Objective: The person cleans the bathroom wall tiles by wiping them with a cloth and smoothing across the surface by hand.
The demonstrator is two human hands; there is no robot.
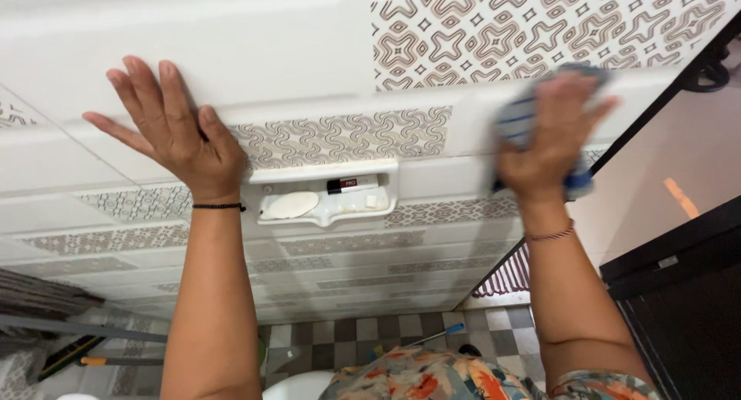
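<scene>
— Two hands are up on the white patterned tile wall point(309, 52). What does the right hand point(552, 133) hold?

— A soft blue-and-white cloth point(515, 122), bunched under closed fingers; it looks light and floppy. The left hand point(174, 133) lies flat, fingers spread, holding nothing.

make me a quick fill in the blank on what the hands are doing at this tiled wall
1. The right hand presses a blue and white ____ against the wall.
2. The left hand lies ____ on the wall, fingers spread.
3. Between the hands, a recessed soap holder holds an oval white ____.

Missing words: cloth; flat; soap
</scene>
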